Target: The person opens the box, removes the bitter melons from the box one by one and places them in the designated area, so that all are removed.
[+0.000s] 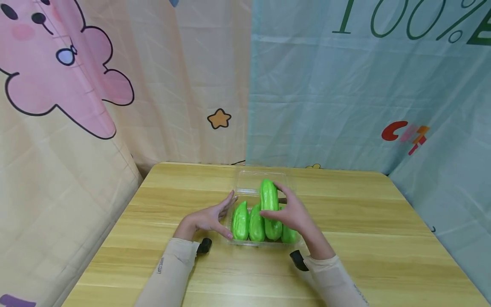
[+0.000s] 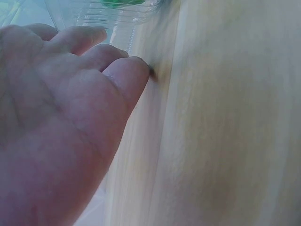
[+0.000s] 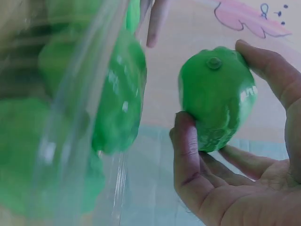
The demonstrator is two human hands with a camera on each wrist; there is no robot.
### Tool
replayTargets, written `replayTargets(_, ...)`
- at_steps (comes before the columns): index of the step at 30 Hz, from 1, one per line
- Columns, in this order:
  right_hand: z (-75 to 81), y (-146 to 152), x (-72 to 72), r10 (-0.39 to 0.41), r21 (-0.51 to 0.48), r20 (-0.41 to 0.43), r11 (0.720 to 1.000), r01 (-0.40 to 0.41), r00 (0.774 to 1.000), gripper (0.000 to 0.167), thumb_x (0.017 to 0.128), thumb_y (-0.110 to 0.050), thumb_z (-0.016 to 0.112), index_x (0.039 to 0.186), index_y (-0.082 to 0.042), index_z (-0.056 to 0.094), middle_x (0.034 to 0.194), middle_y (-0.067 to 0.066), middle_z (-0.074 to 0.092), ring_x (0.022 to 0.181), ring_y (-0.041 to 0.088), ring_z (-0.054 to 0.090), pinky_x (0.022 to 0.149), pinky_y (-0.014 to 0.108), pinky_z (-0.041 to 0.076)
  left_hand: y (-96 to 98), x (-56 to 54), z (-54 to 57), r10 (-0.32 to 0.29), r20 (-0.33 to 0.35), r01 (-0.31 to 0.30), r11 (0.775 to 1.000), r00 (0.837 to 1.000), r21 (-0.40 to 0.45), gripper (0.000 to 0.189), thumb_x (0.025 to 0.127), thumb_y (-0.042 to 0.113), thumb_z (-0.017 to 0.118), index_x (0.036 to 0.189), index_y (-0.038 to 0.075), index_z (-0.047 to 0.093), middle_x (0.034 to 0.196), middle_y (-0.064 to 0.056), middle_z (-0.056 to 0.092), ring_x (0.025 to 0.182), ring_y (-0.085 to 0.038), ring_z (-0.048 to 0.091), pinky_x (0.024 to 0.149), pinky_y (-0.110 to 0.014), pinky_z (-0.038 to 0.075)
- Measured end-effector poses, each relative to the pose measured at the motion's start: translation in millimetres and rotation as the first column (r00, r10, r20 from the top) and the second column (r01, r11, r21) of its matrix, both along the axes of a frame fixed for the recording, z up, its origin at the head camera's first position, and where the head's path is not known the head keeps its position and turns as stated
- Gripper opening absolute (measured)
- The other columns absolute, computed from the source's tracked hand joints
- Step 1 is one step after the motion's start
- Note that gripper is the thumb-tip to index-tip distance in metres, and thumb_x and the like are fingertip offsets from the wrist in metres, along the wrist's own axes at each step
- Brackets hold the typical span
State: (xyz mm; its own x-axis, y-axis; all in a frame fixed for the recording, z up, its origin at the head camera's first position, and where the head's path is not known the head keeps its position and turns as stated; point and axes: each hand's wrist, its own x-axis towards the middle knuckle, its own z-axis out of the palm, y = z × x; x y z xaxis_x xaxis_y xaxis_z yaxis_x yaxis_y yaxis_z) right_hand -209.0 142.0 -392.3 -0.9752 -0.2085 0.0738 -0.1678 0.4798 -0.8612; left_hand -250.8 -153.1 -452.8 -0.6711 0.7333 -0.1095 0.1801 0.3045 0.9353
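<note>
A clear plastic box (image 1: pixel 253 244) lies on the table with its lid folded back. Inside it are a left cucumber (image 1: pixel 241 224), glossy and green, a middle cucumber (image 1: pixel 256 225) and a right cucumber (image 1: pixel 289 234) partly hidden by my right hand (image 1: pixel 294 214). That hand grips another green cucumber (image 1: pixel 269 194) above the box, thumb on one side and fingers on the other; the right wrist view shows its stubbed end (image 3: pixel 215 63) apart from the others. At the box's left side my left hand (image 1: pixel 209 217) is spread, its extended fingers at the wall, no cucumber in it.
The wooden table (image 1: pixel 184 273) spreads around the box on all sides. Behind it hang printed curtains (image 1: pixel 307 106), and another cloth (image 1: pixel 57 204) drops along the left edge. A black strap piece (image 1: pixel 204 246) sits at the left cuff.
</note>
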Motion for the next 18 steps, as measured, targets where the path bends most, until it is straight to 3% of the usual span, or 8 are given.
replayTargets(9,-0.5,19,-3.0,0.044,-0.198,0.037,0.98,-0.036,0.998,0.101,0.072,-0.024,0.094,0.156,-0.025,0.038,0.157,0.004,0.035,0.127,0.04,0.051,0.08,0.042,0.059,0.6,1.6,0.6,0.0,0.007,0.0,1.0,1.0,0.014,0.138,0.077,0.011,0.088,0.157,0.021,-0.024,0.168,-0.008,-0.008,0.152,-0.033,0.001,0.12,-0.048,0.014)
replayTargets(18,-6.1,32,-7.5,0.064,-0.263,0.048,0.964,-0.049,0.997,0.097,0.076,-0.015,0.09,0.157,-0.02,0.037,0.159,0.009,0.032,0.13,0.043,0.048,0.083,0.045,0.058,0.7,1.2,0.7,-0.003,0.002,0.003,1.0,1.0,0.012,0.138,0.077,0.013,0.088,0.157,0.023,-0.024,0.168,-0.008,-0.008,0.152,-0.033,0.001,0.12,-0.048,0.014)
